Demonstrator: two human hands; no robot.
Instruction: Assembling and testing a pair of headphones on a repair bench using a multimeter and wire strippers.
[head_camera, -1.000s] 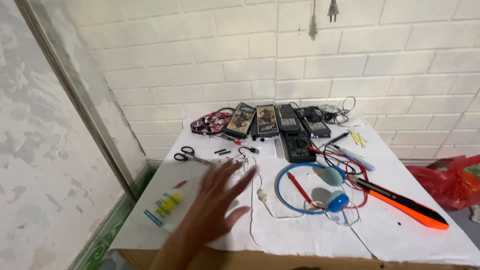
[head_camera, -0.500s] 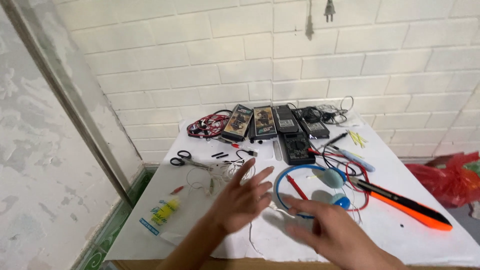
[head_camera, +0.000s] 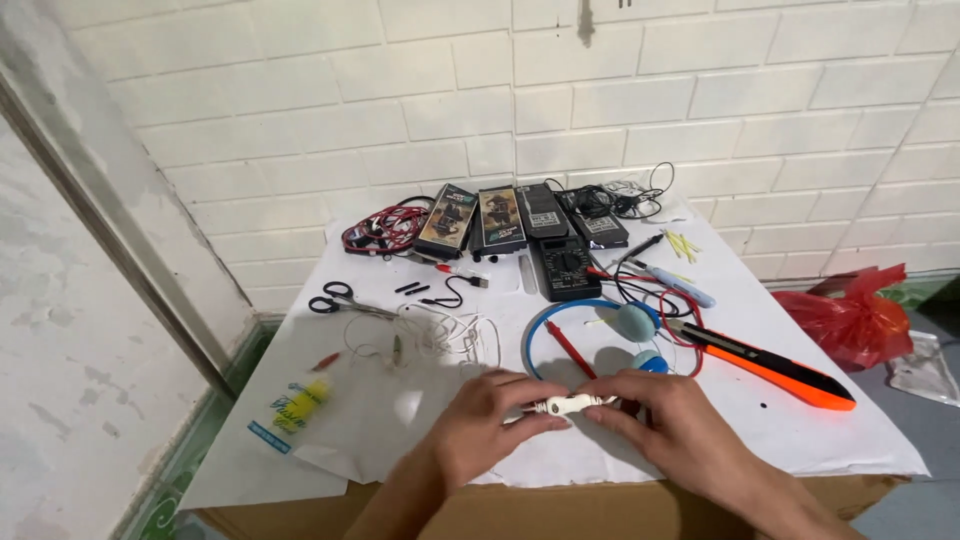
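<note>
The left hand (head_camera: 488, 422) and right hand (head_camera: 668, 420) are both pinching a small white plug piece (head_camera: 568, 405) between them, low over the near edge of the table (head_camera: 420, 440). Its white cord (head_camera: 440, 335) is lying just behind, and farther back a black meter (head_camera: 565, 268) is sitting by the wall.

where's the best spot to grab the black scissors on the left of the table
Probably by the two handle loops of the black scissors, coming from the left edge of the table. They lie flat, loops leftward and clear, blades pointing right toward the tangled white cord.
</note>
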